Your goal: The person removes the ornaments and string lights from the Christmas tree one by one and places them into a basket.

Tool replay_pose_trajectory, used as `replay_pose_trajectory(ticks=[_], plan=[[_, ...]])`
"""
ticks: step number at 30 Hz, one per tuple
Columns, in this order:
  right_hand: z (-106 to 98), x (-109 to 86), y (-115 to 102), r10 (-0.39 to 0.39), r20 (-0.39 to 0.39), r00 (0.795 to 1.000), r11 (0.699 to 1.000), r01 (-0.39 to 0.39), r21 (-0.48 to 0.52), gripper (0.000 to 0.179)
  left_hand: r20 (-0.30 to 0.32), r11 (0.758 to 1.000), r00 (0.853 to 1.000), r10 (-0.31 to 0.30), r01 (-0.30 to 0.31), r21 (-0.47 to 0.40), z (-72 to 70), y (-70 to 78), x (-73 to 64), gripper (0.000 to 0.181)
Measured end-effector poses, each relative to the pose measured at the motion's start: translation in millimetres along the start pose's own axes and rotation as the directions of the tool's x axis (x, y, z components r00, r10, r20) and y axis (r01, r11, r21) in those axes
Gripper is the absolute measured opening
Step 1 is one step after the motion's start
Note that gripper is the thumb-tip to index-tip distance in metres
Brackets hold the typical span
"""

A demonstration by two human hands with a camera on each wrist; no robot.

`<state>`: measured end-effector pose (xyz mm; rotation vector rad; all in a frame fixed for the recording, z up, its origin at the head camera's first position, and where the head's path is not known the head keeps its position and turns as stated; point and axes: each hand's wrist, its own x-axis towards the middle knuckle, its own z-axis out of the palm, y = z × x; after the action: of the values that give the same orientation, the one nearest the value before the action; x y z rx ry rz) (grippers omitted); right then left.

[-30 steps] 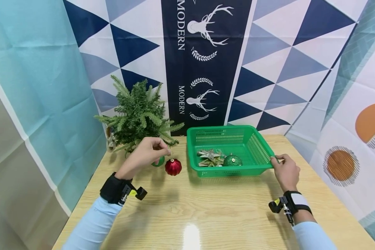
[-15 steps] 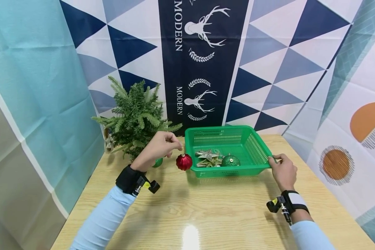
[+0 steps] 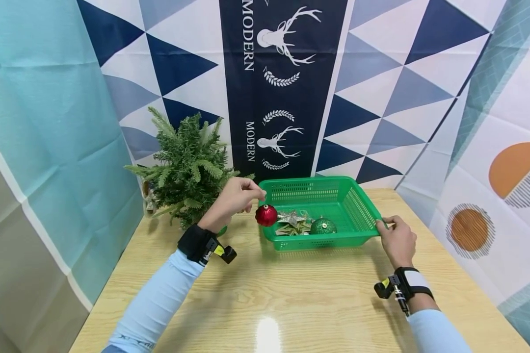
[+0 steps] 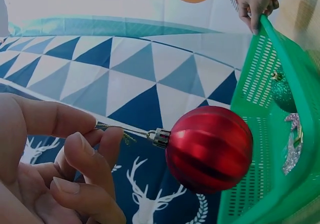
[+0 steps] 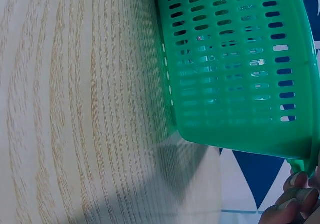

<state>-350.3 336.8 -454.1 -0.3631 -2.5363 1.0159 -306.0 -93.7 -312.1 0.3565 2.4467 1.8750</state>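
Observation:
A shiny red ribbed Christmas ball (image 3: 266, 215) dangles from its thin gold loop, which my left hand (image 3: 239, 197) pinches between thumb and fingertip. In the left wrist view the red ball (image 4: 209, 149) shows its silver cap, with the loop running back to my fingers (image 4: 75, 120). The ball overlaps the left rim of a green plastic basket (image 3: 320, 241) in the head view. My right hand (image 3: 396, 239) grips the basket's right front corner by the rim. Inside the basket lie a glittery green ball (image 3: 323, 226) and silver and gold stars (image 3: 293, 220).
A small artificial Christmas tree (image 3: 187, 166) stands at the back left of the wooden table (image 3: 318, 294). Low on its left side hangs a small ornament (image 3: 148, 197). Part of another green ball (image 3: 223, 230) shows below my left wrist. A patterned cloth (image 3: 287, 98) hangs behind.
My left hand has carried the red ball rightward and up, away from the tree to the basket's left edge. My right hand keeps its hold on the basket rim.

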Motion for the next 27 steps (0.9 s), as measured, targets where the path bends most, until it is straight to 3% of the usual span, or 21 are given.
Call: replay_pose_trajectory(ticks=[8,14,20,27], plan=[[-2.2,0.5,1.5,-0.003,-0.007,1.000,1.000,0.003,0.005,0.044,-0.012,1.000,1.000,0.021,-0.021,-0.019,12.9,3.8,22.4,0.012],[-1.8,0.9,4.0,-0.008,-0.017,1.000,1.000,0.008,-0.006,0.042,-0.047,1.000,0.999,0.007,-0.006,0.028,21.1,3.7,40.0,0.011],[-0.3,1.3,1.8,-0.021,-0.030,0.999,1.000,0.020,-0.008,0.040,-0.086,0.997,0.996,-0.002,0.009,0.077,24.1,0.1,53.4,0.010],[1.6,0.5,-0.4,-0.033,-0.038,0.999,0.999,0.032,-0.008,0.040,-0.087,0.995,0.996,-0.012,0.021,0.102,24.3,-7.7,64.8,0.012]])
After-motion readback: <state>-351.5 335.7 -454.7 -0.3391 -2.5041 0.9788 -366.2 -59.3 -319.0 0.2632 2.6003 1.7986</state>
